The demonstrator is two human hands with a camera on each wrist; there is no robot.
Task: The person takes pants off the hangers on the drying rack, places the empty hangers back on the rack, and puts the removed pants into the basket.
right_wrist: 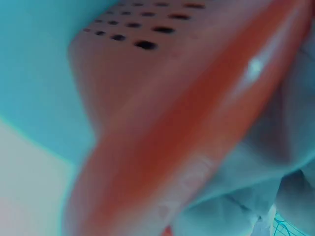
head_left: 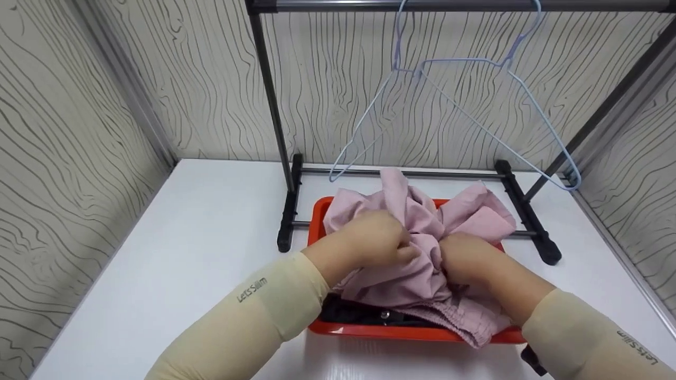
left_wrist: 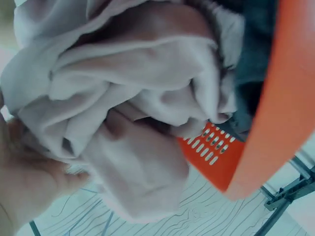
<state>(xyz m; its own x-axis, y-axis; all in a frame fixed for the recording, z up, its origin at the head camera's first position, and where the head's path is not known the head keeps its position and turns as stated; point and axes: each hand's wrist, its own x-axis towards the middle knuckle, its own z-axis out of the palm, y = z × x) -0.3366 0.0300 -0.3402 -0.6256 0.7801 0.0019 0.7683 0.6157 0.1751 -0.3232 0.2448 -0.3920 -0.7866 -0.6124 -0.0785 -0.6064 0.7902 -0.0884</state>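
A crumpled pink garment (head_left: 422, 269) with a gathered, elastic-looking edge lies heaped in a red basket (head_left: 380, 331). Part of that edge hangs over the basket's front rim. My left hand (head_left: 377, 240) grips a bunch of the cloth from above, its fingers curled into the folds. On the other side, my right hand (head_left: 465, 258) holds the cloth near the middle of the heap, with most of its fingers hidden by fabric. Beneath the pink cloth is a black garment (head_left: 354, 311) with a shiny round button or snap. In the left wrist view the pink folds bulge beside the slotted basket wall.
A black metal rack (head_left: 272, 100) stands behind and around the basket on a white table (head_left: 174, 253). Two light blue wire hangers (head_left: 465, 108) hang from its top bar. Patterned wall panels (head_left: 222, 79) close off the back and sides.
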